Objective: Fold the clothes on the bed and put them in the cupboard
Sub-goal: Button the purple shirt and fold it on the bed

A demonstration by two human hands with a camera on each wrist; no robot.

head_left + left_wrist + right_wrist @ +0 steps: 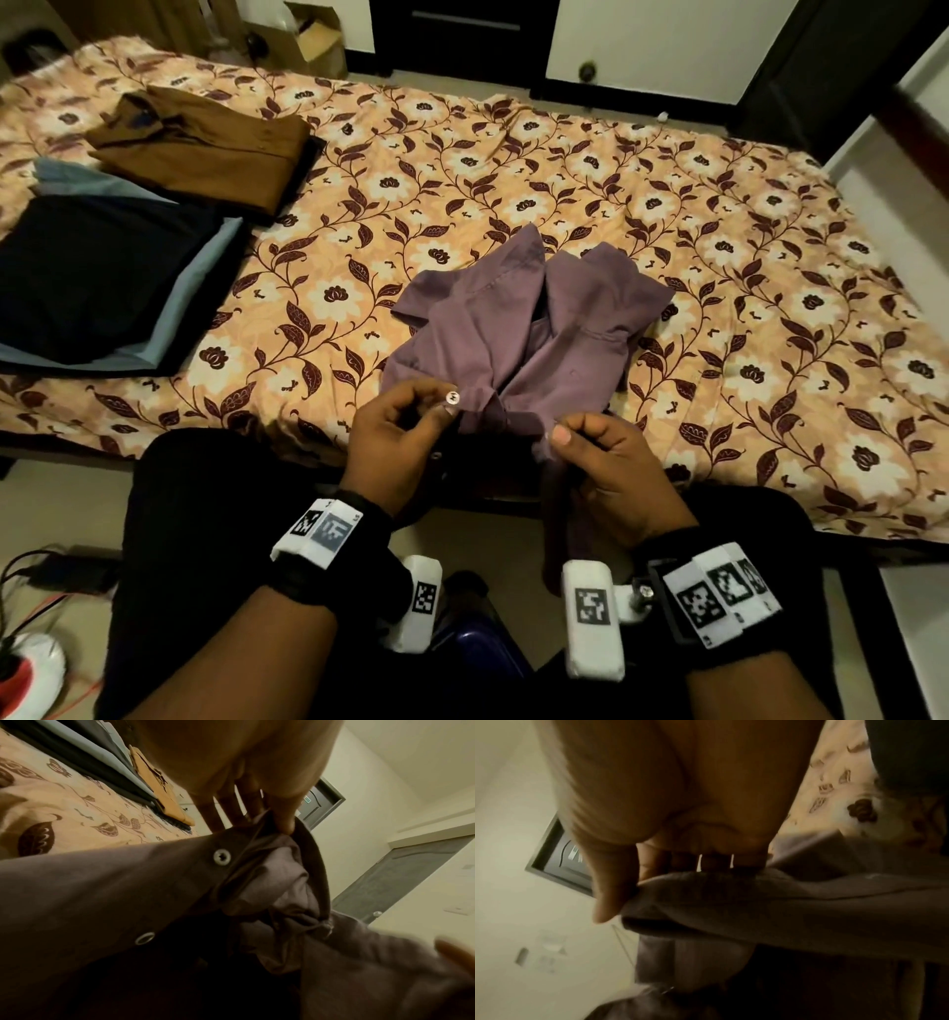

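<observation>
The mauve button-up shirt (518, 329) lies crumpled on the floral bedspread (719, 216) just beyond both sets of fingertips, its near edge lifted off the mattress and hanging down toward the person's lap. The left hand (398, 437) pinches the button edge of the shirt between thumb and curled fingers, with a pale button (453, 397) sitting right at the thumb tip; the left wrist view shows a second button (144, 938) lower on the same edge. The right hand (606, 462) pinches the opposite front edge, thumb pressed onto the cloth over bent fingers. The step in hand looks like bringing the two fronts together, perhaps to fasten that top button. To do it well, each pinch should stay close to the very edge, the buttonhole side should be drawn over the button with the cloth taut between the fingertips, and the collar ends should line up before anything is flattened. Off to the left of the left hand, well apart from it, a folded brown shirt (205, 149) and a stack of dark and pale blue folded clothes (102, 277) already rest on the bed. No buttonhole can be made out under the right fingers; the right wrist view is blurred, the shirt's lower part drops out of sight below the hands, and no cupboard can be identified with certainty.
</observation>
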